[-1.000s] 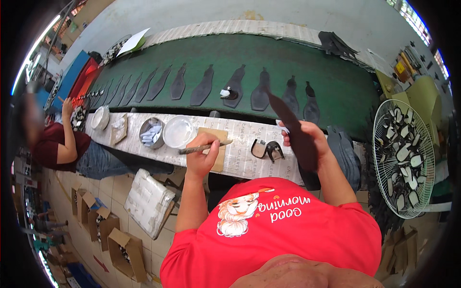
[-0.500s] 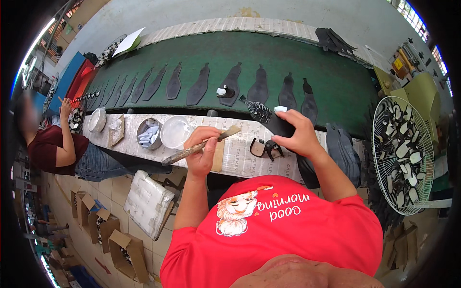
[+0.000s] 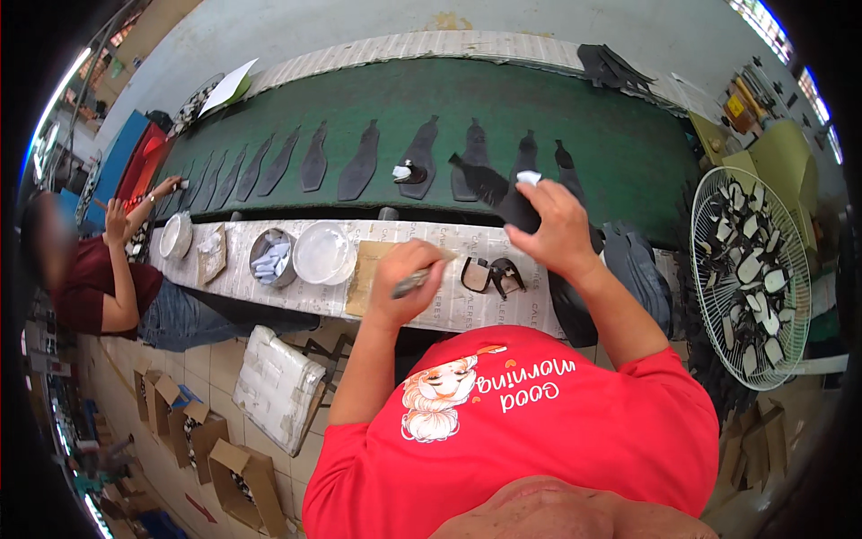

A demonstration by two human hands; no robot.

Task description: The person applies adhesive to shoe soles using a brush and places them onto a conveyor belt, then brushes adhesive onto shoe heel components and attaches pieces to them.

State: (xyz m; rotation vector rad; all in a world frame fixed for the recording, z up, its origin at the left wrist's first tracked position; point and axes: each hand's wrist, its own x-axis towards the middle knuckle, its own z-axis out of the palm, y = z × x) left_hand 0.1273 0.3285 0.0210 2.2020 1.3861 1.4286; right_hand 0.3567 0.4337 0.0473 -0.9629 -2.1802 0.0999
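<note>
My left hand (image 3: 409, 280) is closed around a brush (image 3: 411, 284), whose worn handle end points down toward me while its bristles are mostly hidden. To its right, my right hand (image 3: 558, 229) pinches a black flat cut piece (image 3: 494, 187), wide at one end and narrow at the other, over the near edge of the green belt. A small white wad (image 3: 529, 177) sits at that hand's fingertips. Below the hands, two small black strap-like parts (image 3: 492, 276) lie on the paper-covered ledge (image 3: 440, 310).
Similar black pieces (image 3: 361, 166) lie in a row on the green belt (image 3: 503, 90); one carries a dark part with a white tip (image 3: 406, 172). Left stand a can of white pieces (image 3: 272, 256), a white tub (image 3: 323, 253) and a co-worker (image 3: 108, 269). Right is a wire basket (image 3: 752, 278).
My left hand has moved right and turned the brush, so its handle end now points toward me. The held black piece has shifted slightly. The co-worker's arm now reaches over the belt.
</note>
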